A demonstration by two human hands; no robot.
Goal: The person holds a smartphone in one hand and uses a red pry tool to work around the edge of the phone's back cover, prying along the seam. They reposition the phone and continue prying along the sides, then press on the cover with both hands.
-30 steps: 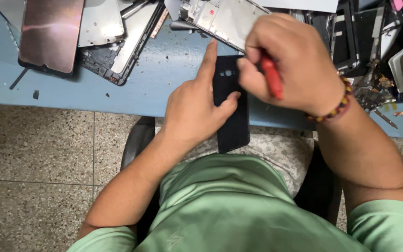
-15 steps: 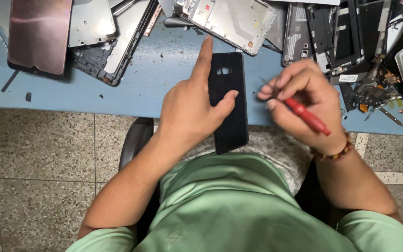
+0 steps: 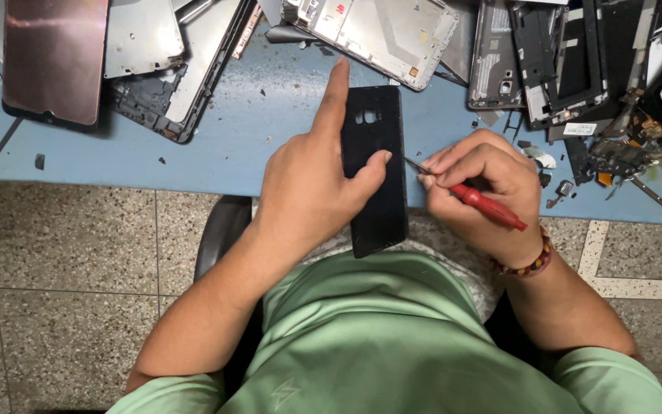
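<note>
My left hand (image 3: 308, 180) grips a black phone back cover (image 3: 377, 172) that hangs over the front edge of the blue table (image 3: 193, 165). The index finger lies along its left side and the thumb presses its face. My right hand (image 3: 484, 192) holds a red-handled screwdriver (image 3: 480, 203) just right of the cover. The metal tip points at the cover's right edge, close beside my left thumb.
Several phone frames and boards lie along the table's far side: a dark screen panel (image 3: 55, 61) at the left, a silver mid-frame (image 3: 381, 34) in the middle, black frames (image 3: 553, 54) at the right. Small loose parts (image 3: 614, 165) sit right of my right hand. Speckled floor lies below.
My right hand came off the top of the cover and moved right and down, and now sets the screwdriver tip against the cover's right edge. The left hand kept its grip.
</note>
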